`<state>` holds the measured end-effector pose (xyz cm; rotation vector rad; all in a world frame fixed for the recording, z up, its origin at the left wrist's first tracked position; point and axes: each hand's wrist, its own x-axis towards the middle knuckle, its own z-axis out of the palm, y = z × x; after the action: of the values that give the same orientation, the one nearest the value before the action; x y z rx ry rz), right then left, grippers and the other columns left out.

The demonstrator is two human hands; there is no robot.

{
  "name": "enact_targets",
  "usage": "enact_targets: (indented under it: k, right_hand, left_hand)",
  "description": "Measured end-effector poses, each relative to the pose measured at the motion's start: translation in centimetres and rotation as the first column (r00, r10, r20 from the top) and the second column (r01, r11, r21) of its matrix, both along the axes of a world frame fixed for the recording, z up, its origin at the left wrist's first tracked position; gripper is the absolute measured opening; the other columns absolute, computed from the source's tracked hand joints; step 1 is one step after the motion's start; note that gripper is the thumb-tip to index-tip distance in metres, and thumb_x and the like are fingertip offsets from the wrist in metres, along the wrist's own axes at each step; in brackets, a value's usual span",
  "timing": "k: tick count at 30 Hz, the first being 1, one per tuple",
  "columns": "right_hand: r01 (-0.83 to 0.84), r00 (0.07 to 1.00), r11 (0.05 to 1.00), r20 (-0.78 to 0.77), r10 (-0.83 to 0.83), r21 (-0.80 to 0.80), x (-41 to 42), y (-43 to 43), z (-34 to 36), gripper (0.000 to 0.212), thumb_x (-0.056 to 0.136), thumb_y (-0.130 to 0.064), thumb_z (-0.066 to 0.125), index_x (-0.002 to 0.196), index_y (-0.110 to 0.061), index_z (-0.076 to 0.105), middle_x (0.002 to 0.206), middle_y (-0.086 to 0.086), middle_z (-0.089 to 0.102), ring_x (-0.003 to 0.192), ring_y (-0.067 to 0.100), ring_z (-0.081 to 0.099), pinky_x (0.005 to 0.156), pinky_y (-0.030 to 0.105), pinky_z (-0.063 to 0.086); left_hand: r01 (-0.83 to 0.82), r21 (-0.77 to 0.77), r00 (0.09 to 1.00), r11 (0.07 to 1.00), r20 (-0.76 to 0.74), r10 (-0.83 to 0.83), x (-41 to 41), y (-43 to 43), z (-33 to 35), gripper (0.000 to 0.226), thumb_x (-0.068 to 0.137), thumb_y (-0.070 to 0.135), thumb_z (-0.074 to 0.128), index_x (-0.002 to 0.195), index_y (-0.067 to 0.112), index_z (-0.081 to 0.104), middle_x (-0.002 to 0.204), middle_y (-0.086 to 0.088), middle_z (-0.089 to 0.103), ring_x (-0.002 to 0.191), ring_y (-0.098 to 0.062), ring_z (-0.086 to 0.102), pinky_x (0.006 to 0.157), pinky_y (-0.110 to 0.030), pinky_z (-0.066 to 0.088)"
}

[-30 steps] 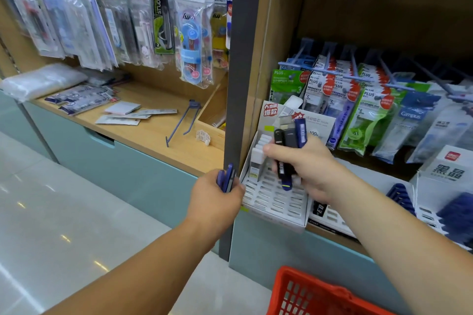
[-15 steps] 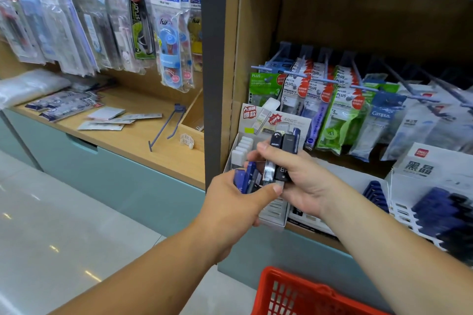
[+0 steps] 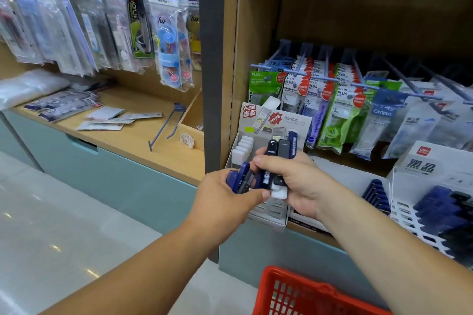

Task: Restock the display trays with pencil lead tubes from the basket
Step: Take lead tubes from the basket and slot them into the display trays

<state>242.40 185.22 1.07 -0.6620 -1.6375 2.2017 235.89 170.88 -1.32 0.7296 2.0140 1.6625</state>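
Blue tubes (image 3: 239,178) on one side, a bunch of black and blue tubes (image 3: 275,161) on the other, and they've just met! A second ago the left hand (image 3: 222,197) sat off to the left of the white tray (image 3: 272,208), well apart from its partner. Now both hands are touching, right in front of that tray.

The left hand has its fingers curled round the blue tubes, thumb stretched across to the pale end at the bottom of the other bunch. The right hand (image 3: 299,181) grips that bunch tight, the tops poking up past the knuckles in front of the tray's back.

What does it mean? I'd call this a sort or a hand-over, not a placement: nothing has dropped into the tray in this stretch. Only a row of white tubes (image 3: 244,146) stands at the tray's back left, and the front slots that show look bare, so plenty of filling remains.

The red basket (image 3: 294,291) waits below the tray, its contents out of sight.
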Motion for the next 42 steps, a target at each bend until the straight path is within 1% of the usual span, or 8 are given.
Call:
enact_targets:
  k: [5, 9, 16, 19, 22, 26, 34, 42]
  right_hand:
    - [-0.292, 0.942, 0.947, 0.208, 0.262, 0.131, 1.5, 1.2, 0.8, 0.008, 0.094, 0.001, 0.064, 0.099, -0.006, 0.064, 0.077, 0.017, 0.065, 0.062, 0.027, 0.061, 0.061, 0.039, 0.057]
    - [-0.49, 0.849, 0.857, 0.311, 0.428, 0.158, 2.1, 1.0, 0.6, 0.014, 0.096, 0.0, 0.061, 0.088, -0.012, 0.061, 0.074, 0.014, 0.058, 0.055, 0.021, 0.051, 0.052, 0.03, 0.048]
    - [-0.645, 0.712, 0.764, 0.388, 0.585, 0.032, 2.6, 1.0, 0.8, 0.039, 0.083, -0.01, 0.07, 0.121, -0.004, 0.06, 0.076, 0.014, 0.059, 0.053, 0.019, 0.052, 0.052, 0.029, 0.047]
    - [-0.617, 0.743, 0.786, 0.366, 0.561, 0.046, 2.2, 1.0, 0.5, 0.046, 0.082, -0.01, 0.071, 0.122, 0.006, 0.054, 0.075, 0.014, 0.058, 0.054, 0.019, 0.052, 0.051, 0.029, 0.047]
    - [-0.638, 0.72, 0.77, 0.365, 0.59, 0.015, 2.3, 1.2, 0.5, 0.029, 0.083, -0.009, 0.07, 0.11, -0.003, 0.061, 0.075, 0.014, 0.056, 0.057, 0.021, 0.053, 0.051, 0.029, 0.047]
    - [-0.637, 0.713, 0.771, 0.388, 0.583, 0.011, 2.1, 1.1, 0.3, 0.031, 0.081, -0.012, 0.073, 0.109, -0.005, 0.063, 0.075, 0.011, 0.057, 0.059, 0.02, 0.054, 0.05, 0.028, 0.047]
    - [-0.309, 0.93, 0.951, 0.211, 0.3, 0.007, 2.3, 3.1, -0.2, 0.029, 0.083, 0.0, 0.074, 0.111, -0.002, 0.065, 0.077, 0.017, 0.057, 0.048, 0.017, 0.045, 0.045, 0.025, 0.038]
    - [-0.292, 0.939, 0.868, 0.294, 0.18, 0.402, 0.6, 1.0, 1.5, 0.022, 0.083, -0.006, 0.081, 0.102, -0.006, 0.069, 0.061, 0.01, 0.056, 0.05, 0.022, 0.047, 0.048, 0.029, 0.041]
  left_hand:
    - [-0.128, 0.106, 0.992, 0.986, -0.001, 0.129, -1.2, -0.5, 1.1, 0.021, 0.086, 0.032, 0.083, 0.09, 0.016, 0.071, 0.061, 0.002, 0.057, 0.054, -0.01, 0.048, 0.052, -0.027, 0.046]
    - [0.018, 0.111, 0.995, 0.994, 0.094, -0.028, -0.7, -0.9, 2.0, 0.013, 0.092, 0.029, 0.077, 0.098, 0.021, 0.07, 0.05, 0.009, 0.053, 0.044, -0.007, 0.045, 0.042, -0.017, 0.04]
    - [0.055, 0.022, 0.985, 0.998, 0.164, -0.058, -1.9, -1.6, 2.4, 0.021, 0.093, 0.041, 0.074, 0.104, 0.024, 0.067, 0.055, 0.002, 0.055, 0.042, -0.007, 0.044, 0.042, -0.019, 0.037]
    - [0.137, 0.018, 0.98, 0.99, 0.145, -0.139, -1.8, -1.8, 2.3, 0.016, 0.096, 0.037, 0.071, 0.101, 0.022, 0.067, 0.052, 0.007, 0.056, 0.04, -0.004, 0.043, 0.04, -0.016, 0.035]
    - [0.186, 0.039, 0.973, 0.982, 0.135, -0.19, -1.7, -1.8, 1.9, 0.018, 0.097, 0.032, 0.071, 0.109, 0.02, 0.069, 0.057, 0.009, 0.061, 0.046, -0.004, 0.047, 0.045, -0.016, 0.039]
    - [0.093, 0.066, 0.974, 0.993, 0.201, -0.105, -2.1, -1.7, 1.1, 0.021, 0.094, 0.035, 0.074, 0.107, 0.018, 0.07, 0.056, 0.003, 0.057, 0.046, -0.007, 0.046, 0.044, -0.019, 0.038]
    - [-0.133, 0.081, 0.938, 0.988, 0.333, 0.099, -5.0, -3.6, -0.2, 0.01, 0.098, 0.029, 0.07, 0.108, 0.027, 0.07, 0.071, -0.004, 0.055, 0.055, -0.013, 0.042, 0.047, -0.026, 0.037]
    - [-0.246, 0.122, 0.871, 0.962, 0.462, 0.164, -5.5, -3.4, -0.5, 0.004, 0.101, 0.019, 0.065, 0.102, 0.015, 0.067, 0.076, -0.005, 0.058, 0.049, -0.009, 0.042, 0.04, -0.021, 0.03]
